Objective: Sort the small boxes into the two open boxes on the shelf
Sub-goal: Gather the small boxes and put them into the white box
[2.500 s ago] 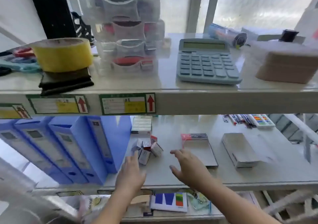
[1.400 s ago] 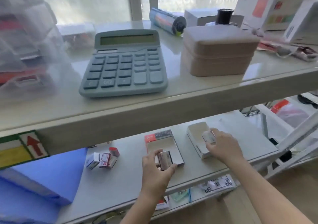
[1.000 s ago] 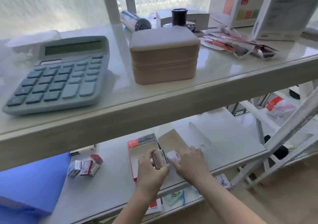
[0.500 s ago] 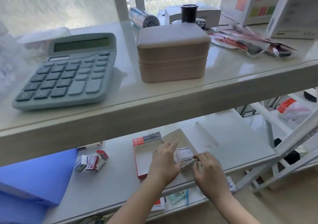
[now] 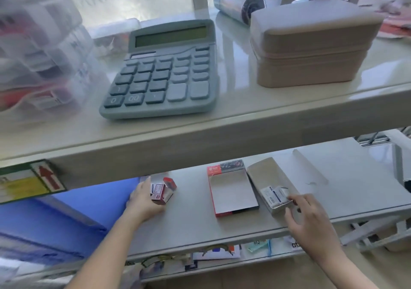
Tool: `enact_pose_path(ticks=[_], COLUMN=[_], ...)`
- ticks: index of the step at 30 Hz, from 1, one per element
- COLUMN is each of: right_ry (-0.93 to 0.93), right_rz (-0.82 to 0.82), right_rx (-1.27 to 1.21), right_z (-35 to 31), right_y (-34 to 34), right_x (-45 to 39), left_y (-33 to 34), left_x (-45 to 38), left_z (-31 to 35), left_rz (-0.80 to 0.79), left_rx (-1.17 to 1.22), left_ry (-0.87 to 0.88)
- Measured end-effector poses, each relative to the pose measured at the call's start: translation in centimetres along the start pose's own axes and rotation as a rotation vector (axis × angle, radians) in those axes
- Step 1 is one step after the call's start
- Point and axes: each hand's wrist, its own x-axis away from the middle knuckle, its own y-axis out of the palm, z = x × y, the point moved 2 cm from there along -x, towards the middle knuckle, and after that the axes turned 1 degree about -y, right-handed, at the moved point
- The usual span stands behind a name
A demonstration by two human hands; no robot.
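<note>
**A:** What sort of place is it?

**B:** A pale, glossy shelving unit set against a frosted window. The upper shelf point(image 5: 244, 119) carries a grey-blue calculator point(image 5: 164, 71), a closed beige case point(image 5: 311, 48), a foil-wrapped roll point(image 5: 238, 3) lying on its side, and blurred clear drawers point(image 5: 40, 51) at the far left. A green label with a red arrow point(image 5: 29, 181) is stuck to its front edge.

**A:** And the lower shelf?

**B:** The lower shelf point(image 5: 195, 224) holds the two open boxes side by side, nearly touching: a red-edged open box point(image 5: 231, 192), whose pale floor shows bare, and a grey open box point(image 5: 266, 177) just to its right. Blue binders point(image 5: 73, 208) fill the left end. Papers show on a level below.

**A:** Where are the small boxes?

**B:** A cluster of red and white small boxes point(image 5: 163, 189) sits near the binders, well apart from the open boxes. The left hand point(image 5: 144, 202) has its fingers curled around that cluster. A white small box point(image 5: 274, 195) lies in the near end of the grey open box; the right hand point(image 5: 311, 219) has its fingers loosely spread at that box's near corner, touching the white small box without gripping it.
</note>
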Motion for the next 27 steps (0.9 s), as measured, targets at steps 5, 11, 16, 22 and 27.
enact_pose_path(ticks=[5, 11, 16, 22, 27], right_ry=[0.046, 0.076, 0.084, 0.087, 0.088], right_rz=[-0.008, -0.015, -0.008, 0.001, -0.019], right_rx=[-0.038, -0.092, -0.1, -0.109, -0.101], right_z=[-0.6, -1.2, -0.9, -0.8, -0.6], right_y=[0.4, 0.6, 0.5, 0.7, 0.6], right_x=[0.3, 0.6, 0.5, 0.4, 0.3], left_y=[0.1, -0.1, -1.0, 0.2, 0.6], left_x=[-0.7, -0.9, -0.3, 3.6, 3.2], left_z=[-0.7, -1.2, -1.5, 3.9, 3.7], left_rz=[-0.002, -0.076, 0.213, 0.37, 0.339], left_rx=[-0.067, -0.073, 0.11, -0.228, -0.502], left_ry=[0.089, 0.188, 0.078, 0.374, 0.336])
